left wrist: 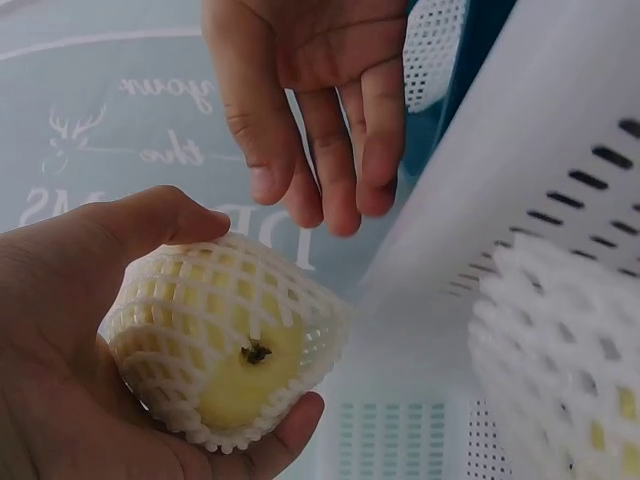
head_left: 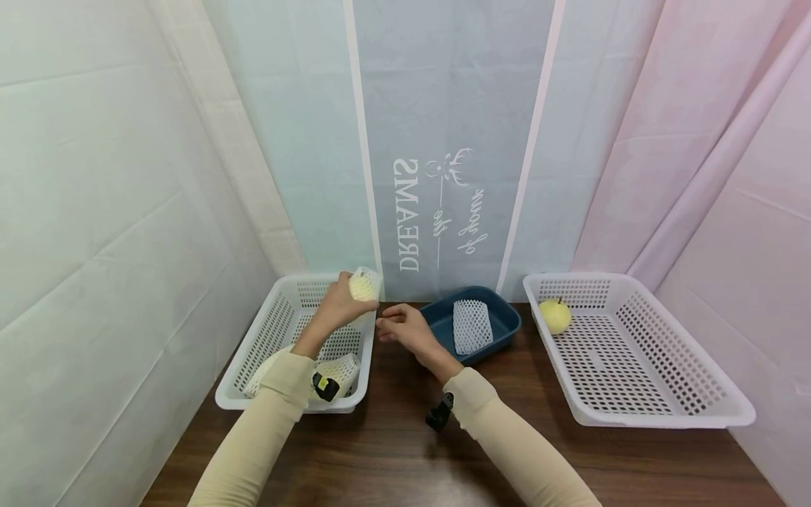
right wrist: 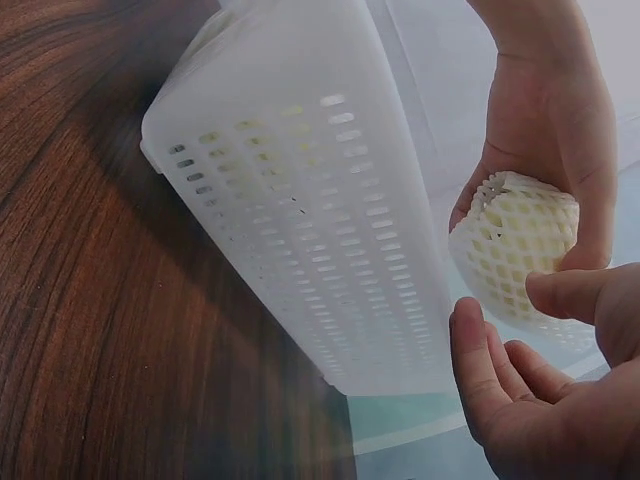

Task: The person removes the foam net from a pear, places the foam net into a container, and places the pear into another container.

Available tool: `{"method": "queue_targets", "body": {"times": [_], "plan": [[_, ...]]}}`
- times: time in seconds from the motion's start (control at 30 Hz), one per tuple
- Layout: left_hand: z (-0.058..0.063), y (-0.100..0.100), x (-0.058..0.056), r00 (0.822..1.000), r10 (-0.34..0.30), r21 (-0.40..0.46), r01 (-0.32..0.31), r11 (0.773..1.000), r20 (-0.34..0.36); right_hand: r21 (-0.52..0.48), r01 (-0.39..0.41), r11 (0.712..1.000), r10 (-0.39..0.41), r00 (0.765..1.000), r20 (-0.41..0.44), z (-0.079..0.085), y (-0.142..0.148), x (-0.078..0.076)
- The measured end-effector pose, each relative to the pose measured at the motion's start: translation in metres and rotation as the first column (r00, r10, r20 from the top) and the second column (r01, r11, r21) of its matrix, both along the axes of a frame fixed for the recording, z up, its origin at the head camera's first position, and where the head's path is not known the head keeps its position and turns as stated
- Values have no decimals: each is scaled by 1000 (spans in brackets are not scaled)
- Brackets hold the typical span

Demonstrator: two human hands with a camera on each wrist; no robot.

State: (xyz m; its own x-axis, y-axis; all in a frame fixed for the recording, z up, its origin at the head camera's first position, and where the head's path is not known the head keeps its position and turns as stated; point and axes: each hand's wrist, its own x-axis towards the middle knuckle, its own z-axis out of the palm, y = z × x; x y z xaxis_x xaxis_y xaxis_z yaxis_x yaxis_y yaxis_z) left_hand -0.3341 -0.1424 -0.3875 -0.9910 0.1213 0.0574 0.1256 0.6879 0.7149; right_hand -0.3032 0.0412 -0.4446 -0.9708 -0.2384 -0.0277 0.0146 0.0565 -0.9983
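Observation:
My left hand (head_left: pixel 342 308) grips a round yellow fruit (left wrist: pixel 250 365) in a white foam net sleeve (left wrist: pixel 185 325), above the far right side of the left white basket (head_left: pixel 253 345). The fruit's bare end with a small dark tuft shows through the sleeve's mouth. Thumb and fingers wrap its sides. My right hand (head_left: pixel 412 329) is just to the right, fingers loosely extended and holding nothing; in the right wrist view its fingertips (right wrist: pixel 467 320) come close to the sleeve. Beside this hand a blue tray (head_left: pixel 508 320) contains a flattened foam net sleeve (head_left: pixel 472 327).
In the left basket lie netted fruits (head_left: pixel 338 373), partly hidden by my left forearm. A white basket (head_left: pixel 659 420) on the right holds one bare yellow fruit (head_left: pixel 555 316) at its left wall. Dark wooden table (head_left: pixel 380 451) beneath; a printed curtain (head_left: pixel 443 105) hangs behind.

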Motion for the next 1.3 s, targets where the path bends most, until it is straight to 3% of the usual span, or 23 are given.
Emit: {"method": "queue_targets", "body": {"times": [0.4, 0.67, 1.07, 1.3], "plan": [[3, 10, 7, 999, -29, 75, 31, 997, -24, -36, 18, 999, -19, 999, -43, 7, 6, -1], [-1, 14, 11, 999, -41, 132, 42, 990, -8, -40, -7, 999, 4, 998, -60, 8, 11, 0], [-4, 20, 17, 998, -58, 188, 59, 980, -11, -110, 21, 994, -26, 999, -43, 7, 18, 1], [-10, 20, 21, 996, -84, 220, 81, 972, 1, -91, 24, 996, -28, 999, -42, 6, 23, 5]]}}
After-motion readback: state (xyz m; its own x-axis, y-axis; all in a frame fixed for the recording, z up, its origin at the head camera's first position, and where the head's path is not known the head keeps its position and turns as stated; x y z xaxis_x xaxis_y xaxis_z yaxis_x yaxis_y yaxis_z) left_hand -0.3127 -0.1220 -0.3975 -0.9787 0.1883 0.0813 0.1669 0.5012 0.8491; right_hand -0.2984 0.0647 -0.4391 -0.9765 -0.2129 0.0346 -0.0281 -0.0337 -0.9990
